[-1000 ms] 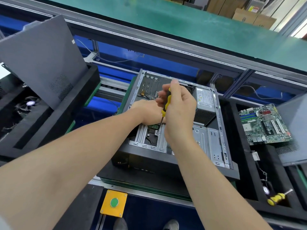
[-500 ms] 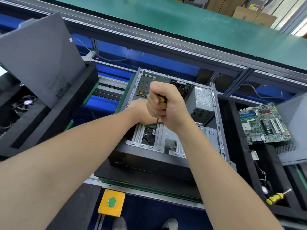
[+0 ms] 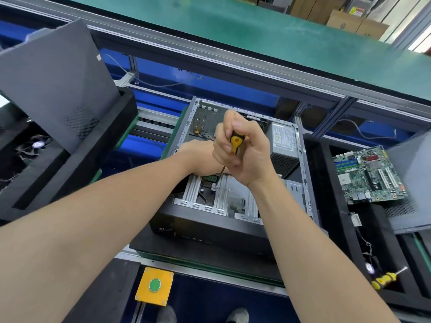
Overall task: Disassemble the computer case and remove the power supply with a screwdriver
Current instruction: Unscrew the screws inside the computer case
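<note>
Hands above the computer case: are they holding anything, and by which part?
The right hand grips the screwdriver by its yellow handle, tip down in the case. The left hand is partly hidden behind it; what it holds cannot be told.

A motherboard (image 3: 369, 174) lay in a black tray (image 3: 323, 173) at right. A yellow button box (image 3: 154, 289) sat at the near edge. Cardboard boxes (image 3: 349, 22) stood beyond the green belt (image 3: 233, 31).

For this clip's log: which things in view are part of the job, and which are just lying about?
In the job: computer case, power supply, screwdriver gripped by the right hand, left hand inside the case.
Lying about: motherboard, second screwdriver, side panel, green push button, fan.
</note>
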Demonstrator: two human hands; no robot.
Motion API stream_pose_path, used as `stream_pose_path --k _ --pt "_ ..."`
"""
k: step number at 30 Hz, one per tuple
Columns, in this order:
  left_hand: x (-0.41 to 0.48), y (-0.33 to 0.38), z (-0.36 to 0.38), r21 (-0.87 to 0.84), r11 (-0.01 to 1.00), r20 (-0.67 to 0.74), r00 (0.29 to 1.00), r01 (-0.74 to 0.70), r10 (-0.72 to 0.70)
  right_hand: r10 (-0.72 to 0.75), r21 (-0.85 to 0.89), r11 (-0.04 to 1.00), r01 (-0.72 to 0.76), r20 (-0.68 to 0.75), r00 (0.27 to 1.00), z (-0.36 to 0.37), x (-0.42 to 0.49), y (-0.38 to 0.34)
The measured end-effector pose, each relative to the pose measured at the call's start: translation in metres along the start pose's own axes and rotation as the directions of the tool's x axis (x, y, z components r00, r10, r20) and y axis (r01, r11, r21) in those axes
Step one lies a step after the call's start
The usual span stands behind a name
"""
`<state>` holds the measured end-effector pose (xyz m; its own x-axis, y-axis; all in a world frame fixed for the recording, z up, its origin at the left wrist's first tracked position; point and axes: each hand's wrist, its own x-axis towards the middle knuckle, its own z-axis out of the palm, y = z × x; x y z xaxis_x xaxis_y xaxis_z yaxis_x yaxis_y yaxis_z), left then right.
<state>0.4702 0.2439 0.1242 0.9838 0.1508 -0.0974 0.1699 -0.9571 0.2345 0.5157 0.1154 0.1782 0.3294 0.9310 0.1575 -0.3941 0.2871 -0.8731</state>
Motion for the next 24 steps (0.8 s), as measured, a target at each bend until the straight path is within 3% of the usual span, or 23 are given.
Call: stream_pose_path --k 3,7,10,13,15,17,21,24 --pt "0.000 0.000 0.002 0.028 1.000 -0.019 1.000 -0.013 0.013 -0.145 -0.154 0.982 0.106 -0.263 0.954 0.011 -0.011 0.002" --pt "0.001 0.002 0.000 0.089 0.996 0.015 1.000 -0.011 0.010 -0.345 -0.438 0.896 0.078 -0.573 0.743 0.035 -0.021 0.010" --pt "-0.003 0.005 -0.004 0.038 0.999 0.048 0.999 0.021 -0.023 -0.391 -0.456 0.889 0.043 -0.706 0.591 0.056 -0.018 0.019" --pt "-0.006 0.007 -0.008 0.024 0.998 0.079 0.996 0.050 -0.052 -0.383 -0.440 0.897 0.026 -0.750 0.540 0.066 -0.010 0.023" --pt "-0.005 0.007 -0.008 0.025 0.999 0.071 0.997 0.039 -0.041 -0.368 -0.415 0.908 0.049 -0.737 0.567 0.064 -0.007 0.024" --pt "-0.004 0.005 -0.005 0.016 0.999 0.033 0.999 0.032 -0.033 -0.336 -0.379 0.922 0.081 -0.677 0.655 0.056 -0.008 0.022" --pt "-0.005 0.000 0.001 0.025 1.000 -0.008 1.000 0.008 -0.008 -0.220 -0.297 0.950 0.099 -0.408 0.886 0.034 -0.007 0.013" --pt "-0.002 0.000 -0.001 0.006 1.000 0.014 1.000 0.004 -0.004 -0.070 -0.205 0.978 0.028 -0.200 0.977 0.017 -0.001 0.004"
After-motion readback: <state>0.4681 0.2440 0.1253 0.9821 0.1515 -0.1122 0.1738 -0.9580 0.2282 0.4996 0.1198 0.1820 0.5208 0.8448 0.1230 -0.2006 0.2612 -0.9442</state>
